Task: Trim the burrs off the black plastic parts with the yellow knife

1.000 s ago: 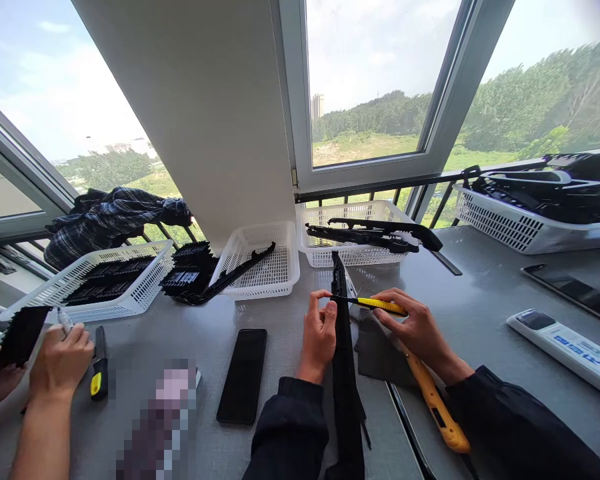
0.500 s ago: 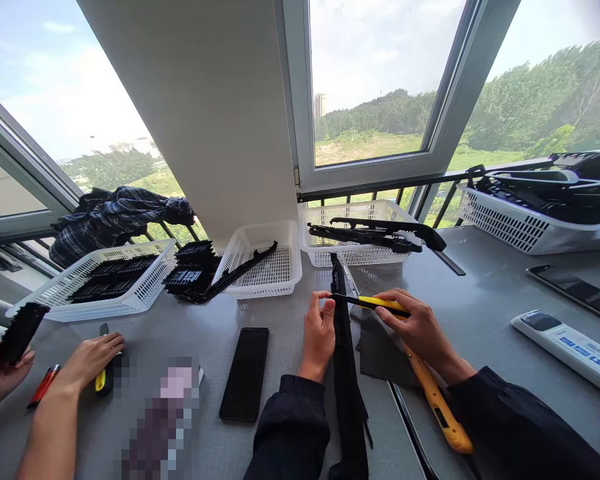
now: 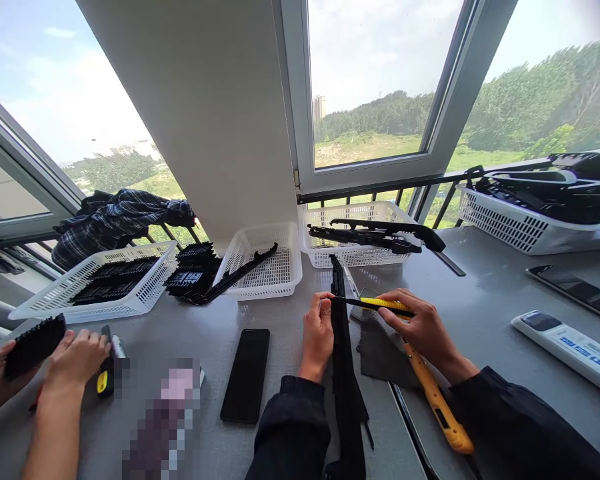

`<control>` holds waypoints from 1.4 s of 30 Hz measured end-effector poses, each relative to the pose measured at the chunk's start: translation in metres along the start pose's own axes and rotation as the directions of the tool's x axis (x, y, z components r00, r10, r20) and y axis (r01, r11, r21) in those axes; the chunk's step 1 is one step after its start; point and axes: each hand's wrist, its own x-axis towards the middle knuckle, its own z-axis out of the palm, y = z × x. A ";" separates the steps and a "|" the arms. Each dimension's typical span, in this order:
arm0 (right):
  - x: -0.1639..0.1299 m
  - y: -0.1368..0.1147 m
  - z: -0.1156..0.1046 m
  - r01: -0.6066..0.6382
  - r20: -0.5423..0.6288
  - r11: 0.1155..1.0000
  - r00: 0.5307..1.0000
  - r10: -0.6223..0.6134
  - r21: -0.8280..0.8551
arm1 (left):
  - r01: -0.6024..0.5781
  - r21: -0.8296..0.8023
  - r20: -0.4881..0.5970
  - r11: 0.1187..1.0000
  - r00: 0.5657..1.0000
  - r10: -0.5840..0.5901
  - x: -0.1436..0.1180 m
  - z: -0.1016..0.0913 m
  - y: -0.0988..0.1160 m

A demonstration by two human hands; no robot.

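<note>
Low in the middle: left hand [image 3: 318, 333] fingers pinching long black strip [image 3: 344, 373]; right hand [image 3: 423, 330] fingers gripping yellow knife [image 3: 380, 305].

Grey table [image 3: 480, 293] by windows, crowded with baskets and gadgets.
Four white baskets: left one [image 3: 145, 293] with black parts, middle one [image 3: 285, 267] with a black strip leaning out, next one [image 3: 353, 255] topped by long black pieces, far right one [image 3: 510, 230] piled high. Black phone [image 3: 245, 375] lying flat, second phone [image 3: 575, 290] and white remote [image 3: 570, 347] at right. Orange knife [image 3: 437, 403] near the table edge. Plaid cloth [image 3: 115, 217] on the railing. At left, a co-worker's hand [image 3: 77, 357] beside a black-and-yellow knife [image 3: 105, 370].
</note>
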 end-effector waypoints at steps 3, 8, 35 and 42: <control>0.000 0.000 -0.001 0.021 -0.005 1.000 1.000 -0.021 -0.010 | -0.018 0.020 0.014 1.000 1.000 0.018 0.000 -0.001 0.001; -0.001 0.003 0.000 0.025 -0.036 0.999 0.999 -0.026 -0.030 | -0.007 0.016 0.031 1.000 0.999 0.007 -0.001 -0.001 0.005; 0.000 0.002 -0.001 0.040 -0.013 0.999 0.999 -0.040 0.007 | -0.020 -0.039 0.002 0.999 1.000 0.021 -0.001 0.001 0.006; 0.001 0.001 -0.005 0.029 -0.023 0.999 0.999 -0.028 0.020 | 0.008 -0.073 0.009 0.997 1.000 -0.008 0.000 -0.001 0.004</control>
